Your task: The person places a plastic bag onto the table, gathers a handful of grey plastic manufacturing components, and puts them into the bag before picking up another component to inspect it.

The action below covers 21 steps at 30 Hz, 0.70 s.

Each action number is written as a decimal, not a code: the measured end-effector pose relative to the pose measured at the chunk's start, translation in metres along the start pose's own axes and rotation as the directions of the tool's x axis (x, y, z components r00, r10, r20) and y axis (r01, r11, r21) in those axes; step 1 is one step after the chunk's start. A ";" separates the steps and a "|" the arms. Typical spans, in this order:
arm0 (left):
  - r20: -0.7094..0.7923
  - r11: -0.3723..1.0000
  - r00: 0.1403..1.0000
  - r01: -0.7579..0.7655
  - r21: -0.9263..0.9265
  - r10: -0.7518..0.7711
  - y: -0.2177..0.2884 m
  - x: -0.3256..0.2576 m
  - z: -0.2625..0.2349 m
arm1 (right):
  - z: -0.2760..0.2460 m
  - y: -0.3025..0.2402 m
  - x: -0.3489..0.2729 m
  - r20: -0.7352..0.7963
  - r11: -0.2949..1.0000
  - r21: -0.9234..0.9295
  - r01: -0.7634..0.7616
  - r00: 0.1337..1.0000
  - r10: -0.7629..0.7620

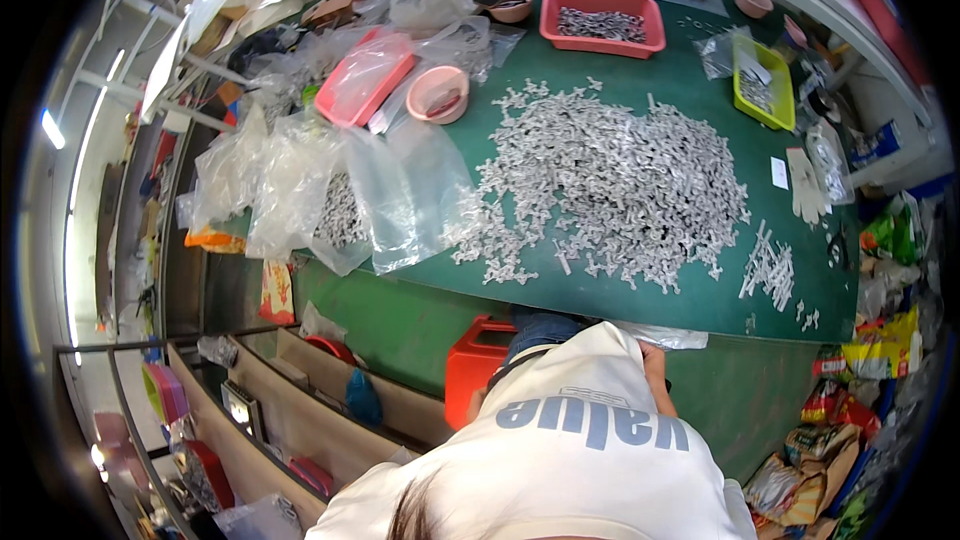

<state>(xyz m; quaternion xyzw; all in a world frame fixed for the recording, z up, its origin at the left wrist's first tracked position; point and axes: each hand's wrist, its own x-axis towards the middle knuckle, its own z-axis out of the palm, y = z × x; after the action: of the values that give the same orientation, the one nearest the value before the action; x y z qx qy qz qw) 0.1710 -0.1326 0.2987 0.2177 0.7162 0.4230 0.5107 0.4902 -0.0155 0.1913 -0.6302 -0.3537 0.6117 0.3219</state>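
A strip of my right arm or hand (656, 378) shows beside my white shirt, below the table's front edge; its fingers are hidden. On the other side, a small patch of skin appears between the shirt and a red stool (474, 360), but no left hand can be made out. Nearest to me on the green table (600, 312) lies a wide heap of small grey parts (640, 185), too small to name. To its right is a little pile of pale, narrow sticks (768, 270). A clear plastic bag (410, 205) overlaps the heap's left side.
Pink trays (602, 45), a yellow-green basket (763, 90) and a pink bowl (437, 95) stand around the heap. A white glove (806, 185) lies at the right. Bags (800, 480) crowd the floor on the right; a shelf rack (330, 375) stands at the lower left.
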 end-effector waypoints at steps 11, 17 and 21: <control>0.086 0.994 0.992 -0.100 0.048 0.095 0.025 0.040 0.005 | -0.021 0.016 -0.067 -0.224 0.972 -0.205 0.110 0.962 -0.156; 0.103 0.986 0.986 -0.143 0.089 0.134 0.034 0.054 0.005 | -0.001 0.154 -0.184 -0.628 0.987 0.144 -0.076 0.764 0.150; 0.100 0.980 0.983 -0.166 0.106 0.155 0.037 0.061 0.001 | 0.037 0.189 -0.220 -0.672 0.912 0.108 -0.396 0.647 0.361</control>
<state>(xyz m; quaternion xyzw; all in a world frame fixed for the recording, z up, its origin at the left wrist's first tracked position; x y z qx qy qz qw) 0.1444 -0.0670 0.2957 0.3227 0.6951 0.4109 0.4939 0.4632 -0.3041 0.1510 -0.8764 -0.0870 0.3836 0.2778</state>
